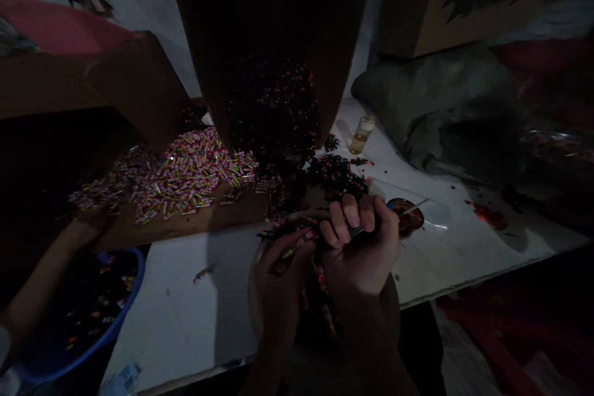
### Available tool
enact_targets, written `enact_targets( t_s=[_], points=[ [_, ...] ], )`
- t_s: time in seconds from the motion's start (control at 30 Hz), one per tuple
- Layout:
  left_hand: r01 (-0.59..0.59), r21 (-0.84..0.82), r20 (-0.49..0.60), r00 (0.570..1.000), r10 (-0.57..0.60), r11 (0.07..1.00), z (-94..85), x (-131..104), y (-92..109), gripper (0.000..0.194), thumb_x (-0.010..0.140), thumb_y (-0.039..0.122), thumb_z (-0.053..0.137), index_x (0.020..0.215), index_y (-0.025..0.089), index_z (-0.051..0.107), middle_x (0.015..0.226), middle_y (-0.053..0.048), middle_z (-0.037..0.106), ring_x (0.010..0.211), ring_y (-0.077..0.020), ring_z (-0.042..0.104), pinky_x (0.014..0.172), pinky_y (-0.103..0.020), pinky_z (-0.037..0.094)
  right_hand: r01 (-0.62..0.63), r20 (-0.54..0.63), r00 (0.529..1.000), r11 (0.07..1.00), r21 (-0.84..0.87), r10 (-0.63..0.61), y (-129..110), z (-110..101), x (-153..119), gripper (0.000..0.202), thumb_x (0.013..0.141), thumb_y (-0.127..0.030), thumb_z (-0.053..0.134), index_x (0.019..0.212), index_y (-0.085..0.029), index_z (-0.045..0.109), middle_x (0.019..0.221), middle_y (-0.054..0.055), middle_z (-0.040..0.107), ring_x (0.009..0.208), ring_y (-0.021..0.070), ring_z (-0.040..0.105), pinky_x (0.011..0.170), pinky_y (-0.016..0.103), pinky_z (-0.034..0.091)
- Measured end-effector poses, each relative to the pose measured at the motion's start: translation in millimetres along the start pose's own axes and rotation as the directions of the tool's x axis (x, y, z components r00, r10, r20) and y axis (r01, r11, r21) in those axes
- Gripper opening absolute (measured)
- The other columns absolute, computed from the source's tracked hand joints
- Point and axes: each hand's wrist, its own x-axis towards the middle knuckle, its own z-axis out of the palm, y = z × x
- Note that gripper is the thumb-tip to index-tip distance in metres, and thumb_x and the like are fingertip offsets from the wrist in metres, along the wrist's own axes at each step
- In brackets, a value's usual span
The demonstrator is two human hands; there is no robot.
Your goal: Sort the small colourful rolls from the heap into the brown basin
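My left hand (281, 275) is closed, with a small printed tube (293, 250) in pink, yellow and blue between thumb and fingers. Beside it my right hand (362, 250) is curled into a fist, palm side up. A dark sliver shows under its fingers, too little to name. Both hands are over a round pale basin (254, 303) that has more small tubes in its dark inside. Behind them lies a heap of black pieces with orange ends (338, 173). A brown dish (408, 216) with a thin stick in it sits just right of my right hand.
A tipped cardboard box (195, 55) spills black pieces at the back. Printed tubes (195, 167) are heaped to the left. A small bottle (362, 134) stands behind the dish. Another person's arm (51, 269) reaches over a blue basin (134, 294). One tube (202, 275) lies alone on the white table.
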Motion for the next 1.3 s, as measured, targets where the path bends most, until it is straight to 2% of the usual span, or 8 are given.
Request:
enact_targets(
  t_s=[0.17,0.43,0.57,0.7,0.83,0.97,1.17,1.3],
  points=[
    [-0.077,0.051,0.048,0.996,0.074,0.996,-3.8,1,-1,0.020,0.077,0.039,0.082,0.090,0.024,0.081,0.088,-0.002,0.077,0.083,-0.0191,0.067,0.076,-0.024,0.051,0.026,-0.022,0.999,1.000,0.012,-0.025,0,0,-1,0.047,0.081,-0.030,0.066,0.058,-0.021,0.026,0.060,-0.008,0.027,0.046,0.0067,0.020,0.035,0.016,0.024],
    [-0.154,0.097,0.084,0.986,0.146,0.983,-6.8,4,4,0.019,0.075,0.040,0.083,0.083,0.022,0.079,0.081,-0.001,0.075,0.078,-0.0182,0.064,0.069,-0.022,0.048,0.080,-0.032,0.996,0.997,-0.021,-0.080,2,-2,-2,0.047,0.082,-0.032,0.063,0.057,-0.022,0.025,0.060,-0.008,0.026,0.045,0.0075,0.019,0.034,0.017,0.023],
    [-0.170,0.083,0.065,0.984,0.165,0.982,-6.6,3,4,0.018,0.075,0.039,0.083,0.082,0.023,0.078,0.078,-0.001,0.073,0.074,-0.0171,0.063,0.066,-0.021,0.047,0.064,-0.058,0.996,0.998,0.008,-0.063,3,-1,-3,0.046,0.082,-0.030,0.061,0.057,-0.022,0.024,0.060,-0.007,0.026,0.045,0.0076,0.019,0.034,0.017,0.023],
    [-0.121,0.082,0.085,0.990,0.114,0.989,-8.1,3,3,0.024,0.076,0.045,0.082,0.080,0.022,0.078,0.073,-0.001,0.071,0.068,-0.0165,0.061,0.061,-0.022,0.046,0.030,-0.043,0.999,0.999,0.023,-0.029,1,0,-3,0.045,0.082,-0.029,0.062,0.057,-0.021,0.025,0.060,-0.008,0.027,0.045,0.0073,0.020,0.034,0.017,0.023],
    [-0.010,0.042,0.117,0.993,0.005,0.999,-10.7,5,4,0.034,0.082,0.053,0.074,0.071,0.021,0.074,0.059,0.002,0.061,0.056,-0.0126,0.052,0.053,-0.020,0.040,0.013,-0.034,0.999,0.998,0.055,-0.011,1,0,-1,0.046,0.081,-0.028,0.063,0.057,-0.021,0.024,0.060,-0.008,0.027,0.045,0.0069,0.019,0.034,0.016,0.023],
    [0.066,-0.058,0.149,0.987,-0.057,0.996,-13.9,8,-1,0.042,0.081,0.056,0.075,0.065,0.018,0.067,0.064,0.003,0.058,0.063,-0.0117,0.050,0.056,-0.019,0.040,-0.015,-0.025,1.000,0.997,0.080,0.017,3,0,0,0.046,0.079,-0.028,0.064,0.057,-0.021,0.023,0.059,-0.008,0.028,0.045,0.0069,0.019,0.034,0.016,0.026],
    [0.208,-0.136,0.228,0.958,-0.174,0.969,-10.8,9,-2,0.046,0.075,0.063,0.076,0.074,0.018,0.072,0.069,0.001,0.062,0.067,-0.0136,0.052,0.060,-0.021,0.044,-0.064,0.052,0.997,0.994,0.086,0.060,2,-1,-1,0.046,0.081,-0.029,0.063,0.058,-0.021,0.024,0.060,-0.008,0.027,0.045,0.0069,0.019,0.034,0.016,0.024],
    [0.175,-0.156,0.209,0.968,-0.140,0.972,-9.3,8,0,0.045,0.077,0.062,0.076,0.072,0.018,0.070,0.068,0.002,0.058,0.065,-0.0124,0.049,0.059,-0.021,0.042,-0.053,0.029,0.998,0.995,0.084,0.051,3,-2,-2,0.045,0.082,-0.030,0.062,0.058,-0.022,0.025,0.060,-0.008,0.027,0.044,0.0072,0.019,0.034,0.016,0.024]
  ],
)
